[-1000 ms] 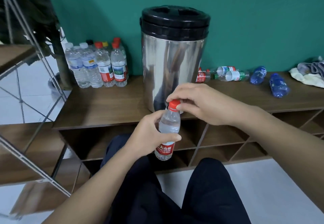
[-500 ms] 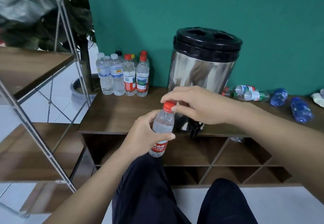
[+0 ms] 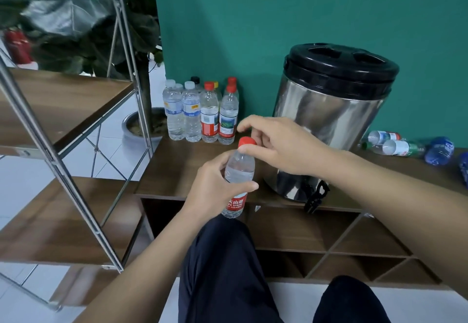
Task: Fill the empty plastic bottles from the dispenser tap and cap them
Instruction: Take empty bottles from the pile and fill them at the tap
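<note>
Your left hand (image 3: 215, 186) wraps small clear plastic bottle (image 3: 239, 170), frame centre; right hand (image 3: 281, 143) pinches round red cap (image 3: 247, 141) — twist until snug, keep bottle upright.

Both forearms (image 3: 141, 267) are bare, with no sleeves visible. The legs wear dark navy trousers (image 3: 228, 272). No rings or watch appear.

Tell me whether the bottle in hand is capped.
Capped: a red cap sits on the bottle, right hand fingers on it.
</note>
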